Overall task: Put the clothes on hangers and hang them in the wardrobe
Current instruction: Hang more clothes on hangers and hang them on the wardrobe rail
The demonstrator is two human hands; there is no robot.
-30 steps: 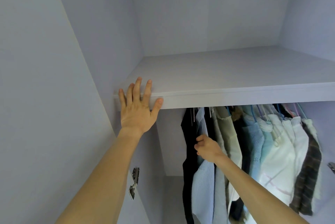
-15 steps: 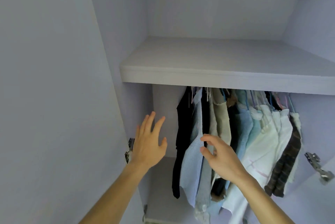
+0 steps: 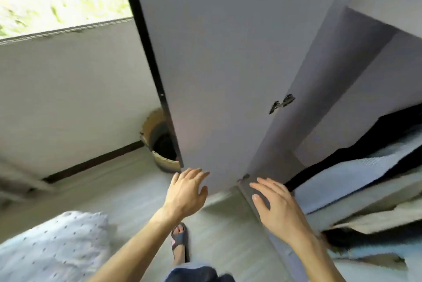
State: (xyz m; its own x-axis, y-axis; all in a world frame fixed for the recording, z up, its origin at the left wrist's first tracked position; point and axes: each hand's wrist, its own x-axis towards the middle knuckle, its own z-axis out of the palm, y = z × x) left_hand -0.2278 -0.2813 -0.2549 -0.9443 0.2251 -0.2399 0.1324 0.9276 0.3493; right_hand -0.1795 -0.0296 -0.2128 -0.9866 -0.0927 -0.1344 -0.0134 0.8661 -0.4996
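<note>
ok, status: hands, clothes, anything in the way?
Open and empty: left hand, right hand. At right: hung clothes. Close by left hand: open wardrobe door.

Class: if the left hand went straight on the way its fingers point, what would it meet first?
Most likely the open wardrobe door: the left hand aims its straight fingers at the door's bottom corner, seemingly just short of it, though blur leaves the depth unclear.

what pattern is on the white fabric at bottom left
White fabric: small dark dots, seen in the head view.
</note>
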